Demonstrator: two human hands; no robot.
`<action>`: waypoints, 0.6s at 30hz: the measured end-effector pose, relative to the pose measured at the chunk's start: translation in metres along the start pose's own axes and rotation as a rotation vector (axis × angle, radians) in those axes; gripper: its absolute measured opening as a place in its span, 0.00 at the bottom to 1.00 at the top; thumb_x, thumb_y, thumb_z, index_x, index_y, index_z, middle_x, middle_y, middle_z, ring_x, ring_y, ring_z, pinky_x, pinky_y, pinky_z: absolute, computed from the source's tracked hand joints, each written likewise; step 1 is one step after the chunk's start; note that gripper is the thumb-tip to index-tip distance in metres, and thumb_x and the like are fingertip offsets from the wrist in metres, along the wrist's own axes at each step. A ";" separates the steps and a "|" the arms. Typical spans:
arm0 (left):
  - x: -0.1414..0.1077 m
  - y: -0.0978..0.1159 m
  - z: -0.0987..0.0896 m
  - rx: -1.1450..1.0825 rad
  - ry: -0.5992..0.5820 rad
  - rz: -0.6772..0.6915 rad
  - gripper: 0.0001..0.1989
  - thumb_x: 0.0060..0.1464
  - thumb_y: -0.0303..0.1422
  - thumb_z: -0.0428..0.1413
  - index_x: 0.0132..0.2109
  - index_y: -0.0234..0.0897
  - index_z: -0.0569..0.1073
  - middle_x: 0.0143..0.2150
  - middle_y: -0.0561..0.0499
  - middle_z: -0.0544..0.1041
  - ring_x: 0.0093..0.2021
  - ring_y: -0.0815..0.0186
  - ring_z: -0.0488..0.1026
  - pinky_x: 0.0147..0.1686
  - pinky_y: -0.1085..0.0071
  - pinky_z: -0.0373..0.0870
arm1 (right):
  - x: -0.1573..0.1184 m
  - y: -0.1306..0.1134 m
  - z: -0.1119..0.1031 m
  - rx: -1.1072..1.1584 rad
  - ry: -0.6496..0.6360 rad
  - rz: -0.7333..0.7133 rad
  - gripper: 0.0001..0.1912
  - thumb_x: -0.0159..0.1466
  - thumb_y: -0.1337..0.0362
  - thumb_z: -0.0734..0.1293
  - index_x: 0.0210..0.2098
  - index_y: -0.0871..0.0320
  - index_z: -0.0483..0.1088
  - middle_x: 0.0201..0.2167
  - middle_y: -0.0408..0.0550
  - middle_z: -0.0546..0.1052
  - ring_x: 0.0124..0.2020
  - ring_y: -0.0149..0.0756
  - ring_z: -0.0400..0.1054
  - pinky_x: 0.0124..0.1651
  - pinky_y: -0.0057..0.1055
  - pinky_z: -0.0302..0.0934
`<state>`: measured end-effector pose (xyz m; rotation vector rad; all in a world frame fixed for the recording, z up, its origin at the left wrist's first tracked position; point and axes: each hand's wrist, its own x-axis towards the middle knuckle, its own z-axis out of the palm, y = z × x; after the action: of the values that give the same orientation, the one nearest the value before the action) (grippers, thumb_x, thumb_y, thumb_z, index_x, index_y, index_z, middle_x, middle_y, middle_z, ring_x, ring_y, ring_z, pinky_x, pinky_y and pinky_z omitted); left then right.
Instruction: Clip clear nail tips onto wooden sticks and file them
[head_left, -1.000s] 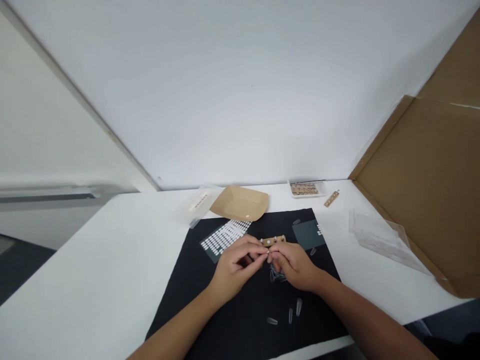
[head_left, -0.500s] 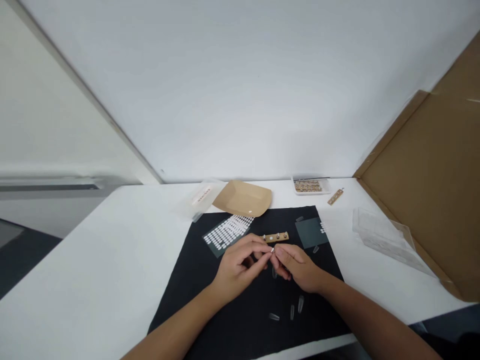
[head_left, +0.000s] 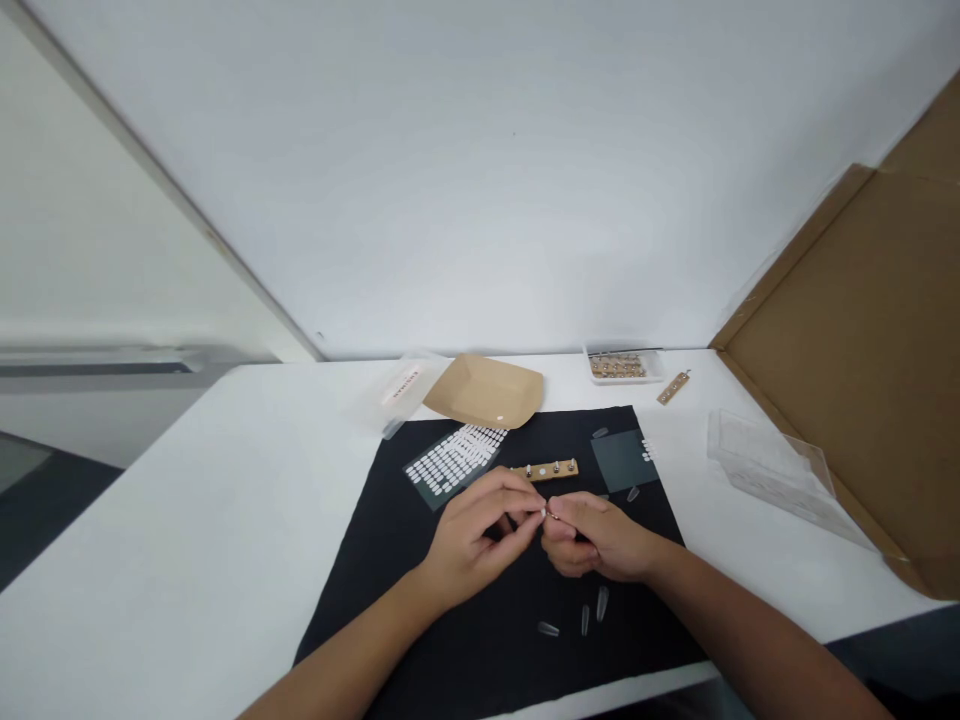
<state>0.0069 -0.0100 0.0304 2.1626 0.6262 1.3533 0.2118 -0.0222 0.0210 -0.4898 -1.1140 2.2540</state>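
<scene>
My left hand [head_left: 480,535] is closed in a pinch on a small white adhesive tab [head_left: 543,512]. Facing it, my right hand [head_left: 596,535] pinches a tiny metallic piece, mostly hidden by the fingers, its end close to the tab. Both hands are over a black cloth [head_left: 390,610]. Just beyond them lies a wooden strip [head_left: 551,470] with small metal posts and white dots, its left end covered by my left hand. Behind that hand is a sheet of white oval tabs [head_left: 457,460]. Clear nail tips [head_left: 602,604] lie scattered nearer me.
A brown paper tray [head_left: 487,390] overlaps the cloth's back edge beside a clear pouch [head_left: 409,390]. Toward the right are a dark backing sheet [head_left: 622,462], a white box of strips [head_left: 622,366], a loose strip [head_left: 673,387], a clear plastic box [head_left: 772,465] and a cardboard panel [head_left: 862,370].
My right hand's fingers have curled in more, and the metallic piece now shows between them. The clear nail tip seen below the fingertips is now out of sight.
</scene>
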 end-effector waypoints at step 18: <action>-0.007 -0.003 0.005 -0.210 0.001 -0.384 0.05 0.66 0.31 0.60 0.43 0.35 0.81 0.40 0.47 0.75 0.25 0.70 0.80 0.16 0.81 0.76 | -0.006 -0.002 -0.002 -1.195 0.331 -0.398 0.17 0.78 0.58 0.57 0.37 0.56 0.71 0.33 0.44 0.74 0.34 0.33 0.67 0.41 0.30 0.58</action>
<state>0.0078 -0.0128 0.0214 1.7658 0.8125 1.1553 0.2176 -0.0238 0.0222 -0.9278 -2.0505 0.9284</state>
